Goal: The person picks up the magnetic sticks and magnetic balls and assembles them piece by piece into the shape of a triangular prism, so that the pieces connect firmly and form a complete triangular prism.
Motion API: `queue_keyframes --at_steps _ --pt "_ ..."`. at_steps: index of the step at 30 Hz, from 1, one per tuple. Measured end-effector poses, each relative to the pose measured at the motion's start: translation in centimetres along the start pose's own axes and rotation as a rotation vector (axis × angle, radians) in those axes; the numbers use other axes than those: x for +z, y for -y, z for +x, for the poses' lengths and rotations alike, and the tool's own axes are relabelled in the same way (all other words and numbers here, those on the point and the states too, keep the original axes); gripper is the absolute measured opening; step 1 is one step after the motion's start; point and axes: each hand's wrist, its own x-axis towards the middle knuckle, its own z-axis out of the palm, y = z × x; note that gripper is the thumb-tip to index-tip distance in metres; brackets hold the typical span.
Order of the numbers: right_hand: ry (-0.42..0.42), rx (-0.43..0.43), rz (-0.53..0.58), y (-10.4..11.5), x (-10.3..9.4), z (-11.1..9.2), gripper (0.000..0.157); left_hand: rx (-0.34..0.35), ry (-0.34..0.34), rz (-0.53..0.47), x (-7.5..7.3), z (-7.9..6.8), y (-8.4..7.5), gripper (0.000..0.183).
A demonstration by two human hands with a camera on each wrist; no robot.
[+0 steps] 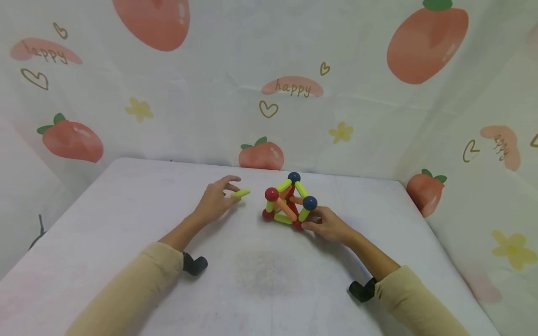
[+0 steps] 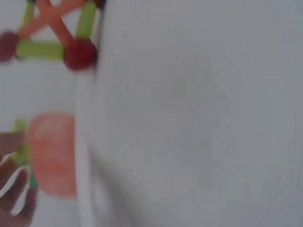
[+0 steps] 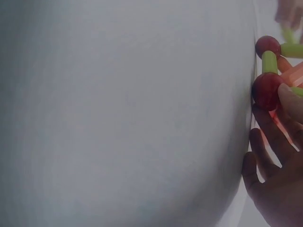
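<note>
Between thumb and finger, my left hand (image 1: 215, 200) pinches a short yellow-green rod (image 1: 241, 192), held left of a ball-and-rod construction. That construction of magnetic-looking rods (image 1: 286, 210) stands on the table, with red balls (image 1: 272, 194) and dark blue balls (image 1: 309, 203) at its corners. Yellow-green and orange rods join the balls, and a red piece shows inside. My right hand (image 1: 329, 225) grips its lower right corner; in the right wrist view the thumb lies on a red ball (image 3: 268, 90) with a finger beneath. The left wrist view shows the left fingers blurred at its edge.
The white table (image 1: 201, 298) has a greyish smudge (image 1: 266, 273) in front of the construction. Behind it hangs a pale cloth (image 1: 210, 126) printed with fruit, hearts and flowers. Black camera mounts (image 1: 195, 264) stick out at both cuffs.
</note>
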Motion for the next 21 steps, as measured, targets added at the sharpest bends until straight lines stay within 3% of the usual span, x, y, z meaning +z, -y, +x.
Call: queue_keyframes --at_steps 3,5,8,11,15,21 --pt "0.004 -0.004 -0.005 -0.1 -0.1 0.1 0.060 0.142 -0.162 -0.058 0.4 0.0 -2.6 0.050" --pt "0.002 -0.008 -0.005 -0.1 -0.1 0.1 0.060 0.244 -0.218 -0.073 0.8 -0.1 -4.7 0.050" --pt "0.000 -0.017 0.005 -0.1 -0.1 0.1 0.063 0.352 -0.169 -0.074 1.5 -0.3 -7.3 0.051" --pt "-0.010 0.006 -0.001 0.0 -0.1 0.0 0.060 0.401 -0.082 -0.063 2.4 -0.5 -8.8 0.051" --pt "-0.019 0.075 -0.024 0.3 0.0 -0.1 0.046 0.425 -0.004 0.000 3.6 -0.4 -9.6 0.053" --pt "-0.008 0.096 -0.015 0.5 -0.1 -0.1 0.039 0.403 0.050 0.093 4.9 0.2 -10.1 0.053"
